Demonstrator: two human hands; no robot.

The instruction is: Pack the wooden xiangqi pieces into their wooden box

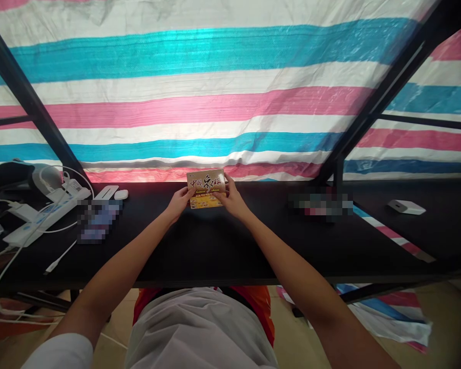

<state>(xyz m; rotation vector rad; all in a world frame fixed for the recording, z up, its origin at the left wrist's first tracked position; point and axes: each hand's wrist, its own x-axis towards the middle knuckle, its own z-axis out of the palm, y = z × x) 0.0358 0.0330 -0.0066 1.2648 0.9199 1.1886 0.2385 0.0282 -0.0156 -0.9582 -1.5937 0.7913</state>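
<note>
A small Chinese chess box (206,183), gold and yellow with "Chinese chess" printed on its front, is held up over the far part of the black table. My left hand (179,202) grips its left edge, with the thumb on the front. On the other side, my right hand (231,197) is closed on the right edge, thumb on the front and fingers at the side and behind. What lies inside the box is hidden.
On the left of the black table (215,256) are a white power strip (46,218) with tangled cables, a white cable end (59,258) and a small white case (121,195). A white charger (407,207) sits at the right. Striped sheeting (200,107) hangs behind.
</note>
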